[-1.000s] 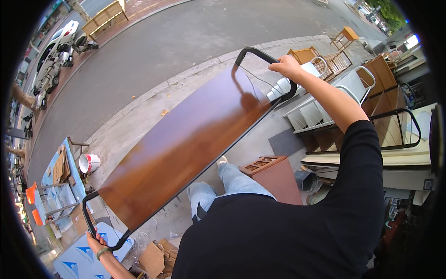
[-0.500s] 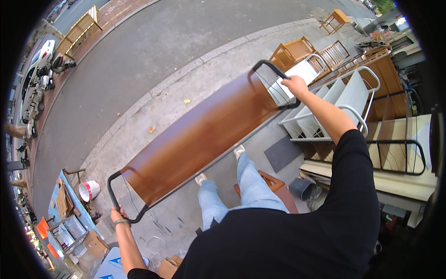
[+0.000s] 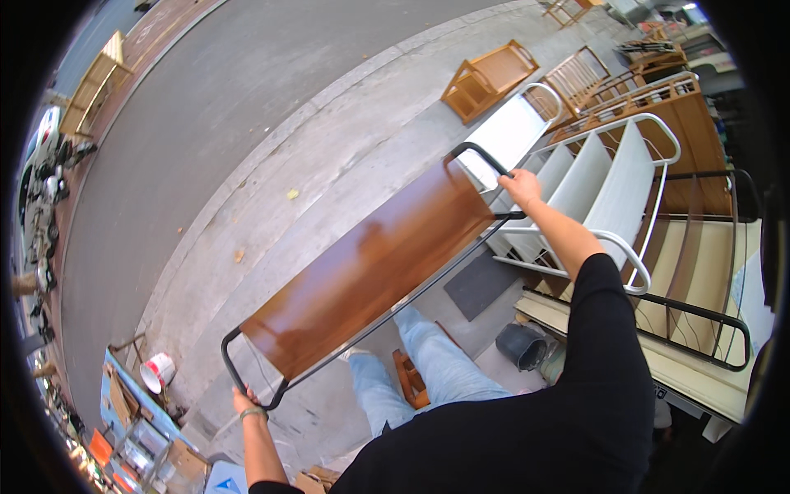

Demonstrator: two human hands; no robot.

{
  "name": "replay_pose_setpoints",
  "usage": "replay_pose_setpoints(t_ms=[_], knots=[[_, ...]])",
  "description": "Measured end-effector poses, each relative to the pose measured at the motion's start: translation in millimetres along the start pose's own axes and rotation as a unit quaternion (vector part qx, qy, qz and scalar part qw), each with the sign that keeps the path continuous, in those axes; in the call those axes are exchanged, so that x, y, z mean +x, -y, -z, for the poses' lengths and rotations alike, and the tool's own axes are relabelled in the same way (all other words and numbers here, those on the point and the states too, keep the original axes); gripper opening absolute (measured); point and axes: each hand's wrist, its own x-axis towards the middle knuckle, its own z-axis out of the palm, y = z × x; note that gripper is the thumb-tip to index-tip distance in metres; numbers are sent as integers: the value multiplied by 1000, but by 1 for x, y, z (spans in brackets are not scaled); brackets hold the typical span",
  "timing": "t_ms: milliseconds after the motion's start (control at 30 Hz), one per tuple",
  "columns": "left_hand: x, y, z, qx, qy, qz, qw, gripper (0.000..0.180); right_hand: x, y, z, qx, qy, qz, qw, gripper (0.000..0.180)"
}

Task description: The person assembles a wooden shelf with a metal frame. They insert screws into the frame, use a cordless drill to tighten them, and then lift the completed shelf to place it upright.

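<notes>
A brown wood-panelled shelf rack [image 3: 370, 267] with a black tubular metal frame is held up in front of my body, slanting from lower left to upper right. My left hand [image 3: 246, 401] is closed round the black end loop at its lower left. Round the tube of the opposite end loop, at the upper right, my right hand [image 3: 522, 188] is closed. The glossy top panel faces me and shows reflections; whatever lies under it is hidden. Just past my right hand stands a white metal shelf rack [image 3: 605, 177].
Wooden furniture, including a tray-topped cart [image 3: 504, 70] and a slatted chair [image 3: 580, 78], stands at the far right. A dark bucket [image 3: 522, 346] and a grey mat [image 3: 481, 284] lie right of my legs. Left are a red-and-white bucket [image 3: 157, 372] and a blue board [image 3: 115, 403]. Beyond runs a road [image 3: 222, 123].
The rack, still in both hands, has shifted slightly; its left end moved right and down in view. The surroundings have slid leftward as my view turned and moved.
</notes>
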Motion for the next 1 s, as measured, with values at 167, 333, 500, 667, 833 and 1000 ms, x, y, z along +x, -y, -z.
replay_pose_setpoints(t_ms=[167, 333, 500, 667, 833, 1000], knots=[[-16, 2, -21, 59, 22, -13, 998, 44, 20, -28, 7, 3, 37, -8, 999, 37], [-49, 32, -35, 51, 11, 14, 999, 46, 43, -36, 26, -54, 21, 1, 998, 47], [-64, 44, -49, 73, -43, 2, 996, 45, 56, -41, 27, -45, 11, -24, 999, 61], [-66, 43, -49, 59, -22, 12, 998, 48, 63, -43, 28, 27, -125, -106, 986, 53], [-65, 42, -47, 63, 28, 22, 997, 48, 29, -36, 25, 32, -184, -63, 980, 49], [-68, 40, -54, 68, 66, 35, 995, 49, -129, -6, -45, 288, -163, 7, 944, 45]])
